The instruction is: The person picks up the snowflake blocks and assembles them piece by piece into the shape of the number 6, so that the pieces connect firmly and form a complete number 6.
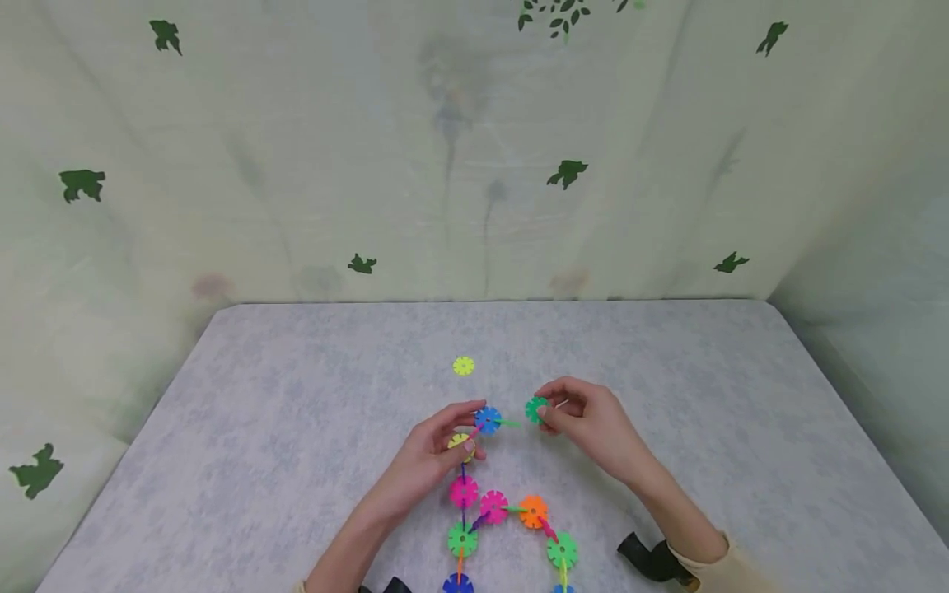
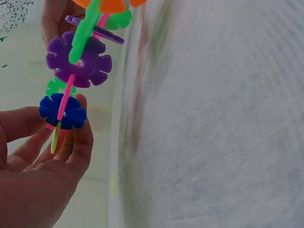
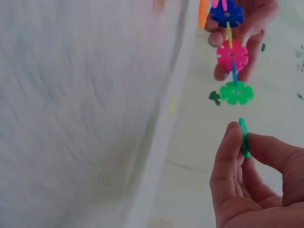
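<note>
My left hand (image 1: 437,445) holds the far end of a chain of interlocking plastic snowflake discs, its thumb on a yellow disc (image 1: 457,442). Past that come a pink disc seen edge-on, a blue disc (image 1: 488,420) and an edge-on green disc (image 1: 508,423) at the tip. In the left wrist view the fingers curl about a dark blue disc (image 2: 71,114), below a purple one (image 2: 57,54). My right hand (image 1: 593,416) pinches a loose green snowflake disc (image 3: 244,137) between thumb and fingers. It is a short gap from the chain's green end disc (image 3: 236,92).
The chain runs back toward me through pink (image 1: 464,492), green (image 1: 463,539) and dark blue discs. A branch bends right through an orange disc (image 1: 533,511) to another green one (image 1: 563,549). A single yellow disc (image 1: 463,366) lies farther back on the grey table (image 1: 296,395).
</note>
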{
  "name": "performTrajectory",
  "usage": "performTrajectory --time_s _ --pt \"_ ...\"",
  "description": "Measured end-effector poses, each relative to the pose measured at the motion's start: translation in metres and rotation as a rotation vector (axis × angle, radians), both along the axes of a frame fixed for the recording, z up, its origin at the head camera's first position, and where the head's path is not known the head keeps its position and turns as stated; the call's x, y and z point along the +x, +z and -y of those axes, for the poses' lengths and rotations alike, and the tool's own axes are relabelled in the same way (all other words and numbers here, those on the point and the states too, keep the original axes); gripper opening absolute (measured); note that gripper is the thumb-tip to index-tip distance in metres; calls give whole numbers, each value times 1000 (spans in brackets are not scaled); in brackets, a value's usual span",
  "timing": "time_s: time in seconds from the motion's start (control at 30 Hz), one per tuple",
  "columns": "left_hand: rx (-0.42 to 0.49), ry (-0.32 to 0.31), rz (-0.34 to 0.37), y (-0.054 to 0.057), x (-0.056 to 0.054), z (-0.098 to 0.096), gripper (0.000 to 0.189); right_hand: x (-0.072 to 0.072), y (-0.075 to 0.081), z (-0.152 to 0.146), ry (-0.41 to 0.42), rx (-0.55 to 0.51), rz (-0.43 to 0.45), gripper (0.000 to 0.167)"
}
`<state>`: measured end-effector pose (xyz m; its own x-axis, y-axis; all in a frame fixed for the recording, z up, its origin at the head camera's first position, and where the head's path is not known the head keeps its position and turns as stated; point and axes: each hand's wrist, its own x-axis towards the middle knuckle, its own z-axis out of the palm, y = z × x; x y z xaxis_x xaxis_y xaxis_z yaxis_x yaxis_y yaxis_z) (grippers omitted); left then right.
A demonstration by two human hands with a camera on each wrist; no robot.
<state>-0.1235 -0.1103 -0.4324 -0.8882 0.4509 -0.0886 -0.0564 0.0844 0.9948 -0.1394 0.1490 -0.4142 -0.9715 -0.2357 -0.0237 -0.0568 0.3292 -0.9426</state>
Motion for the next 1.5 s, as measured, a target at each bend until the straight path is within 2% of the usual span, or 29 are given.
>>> performTrajectory --time_s 0.13,0.33,0.6,0.7,1.0,1.5 --pt "0 3 -4 0 0 0 49 8 -5 2 -41 -84 40 18" --pt "24 4 -19 1 3 -3 43 11 -8 9 -72 -197 76 20" --pt "-34 24 -45 2 6 -6 35 14 -11 17 -154 -361 168 25" --pt "-37 27 -49 2 6 -6 35 13 -13 17 -160 -399 188 25" --pt "-49 30 -71 3 6 -7 35 13 -13 15 -137 -407 181 26" --pt "-27 22 -59 3 6 -6 35 15 -9 17 -175 -397 190 23"
